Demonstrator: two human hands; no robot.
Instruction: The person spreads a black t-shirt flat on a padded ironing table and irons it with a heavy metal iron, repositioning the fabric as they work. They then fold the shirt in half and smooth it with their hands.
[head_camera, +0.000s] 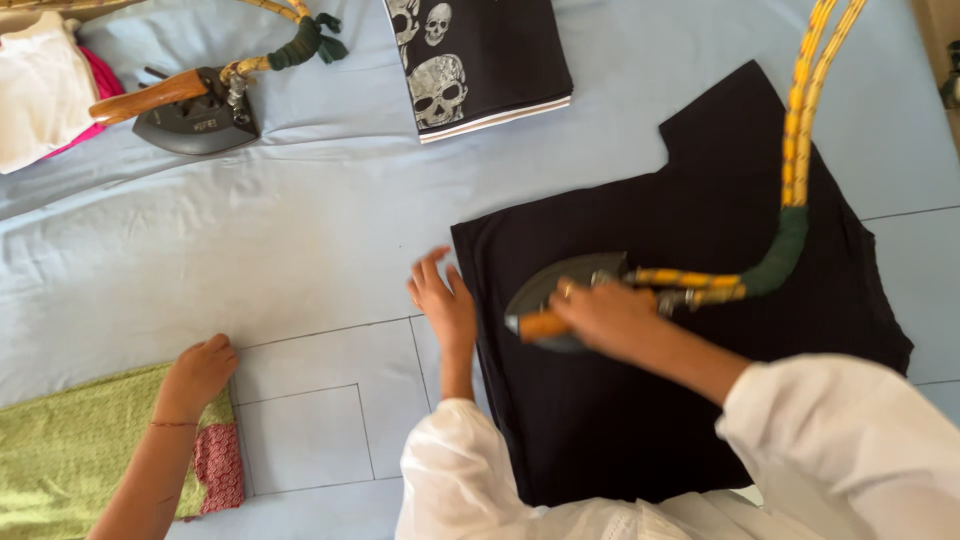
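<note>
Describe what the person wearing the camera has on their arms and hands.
Both arms wear loose white sleeves, pushed up so the forearms are bare. The right hand has a ring on one finger. The left hand shows no jewellery.

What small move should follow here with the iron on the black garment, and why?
Probably glide the iron toward the garment's left edge: the right hand grips its handle, and the left hand lies flat on that edge of the black garment.

Blue sheet (300, 260) lies open mid-table; second iron (190, 112) (far left), co-worker's hand (200, 372) bound it.
</note>
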